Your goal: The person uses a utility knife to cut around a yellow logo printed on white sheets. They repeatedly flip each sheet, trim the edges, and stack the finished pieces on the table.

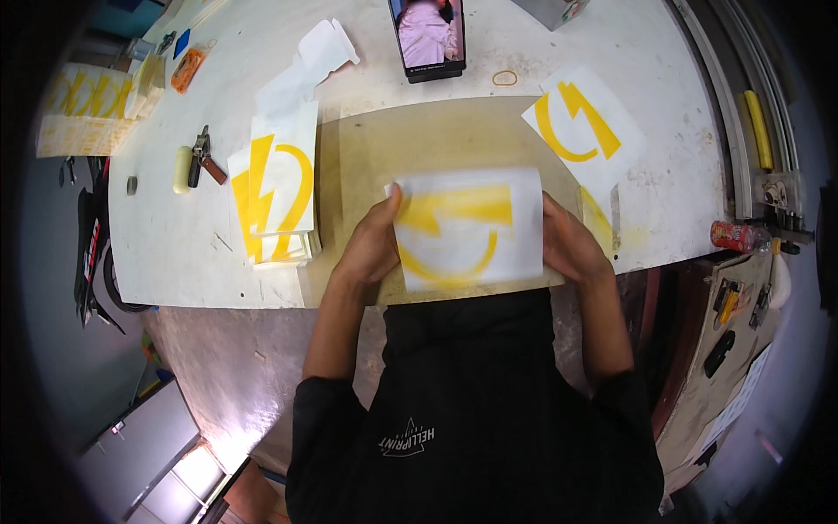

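Observation:
Between my two hands is a white printed sheet (pixel 458 249) with a yellow bolt-and-curve design, smeared by motion. I cannot tell if it is one sheet or a stack. My left hand (pixel 375 240) grips its left edge, thumb on top. At the right edge my right hand (pixel 572 243) is closed on it, its fingers partly hidden. Beneath lies a tan mat (pixel 436 131) at the table's near edge. A stack of similar printed sheets (pixel 284 188) sits left of the mat. Another printed sheet (pixel 576 131) rests at its right, tilted.
A phone (pixel 430 39) stands at the far side, near a rubber band (pixel 504 79). Keys (pixel 202 157) and a pale yellow oval object (pixel 182 169) lie on the left. More printed sheets (pixel 87 109) hang over the far left edge. A red can-like container (pixel 731 236) is at the right.

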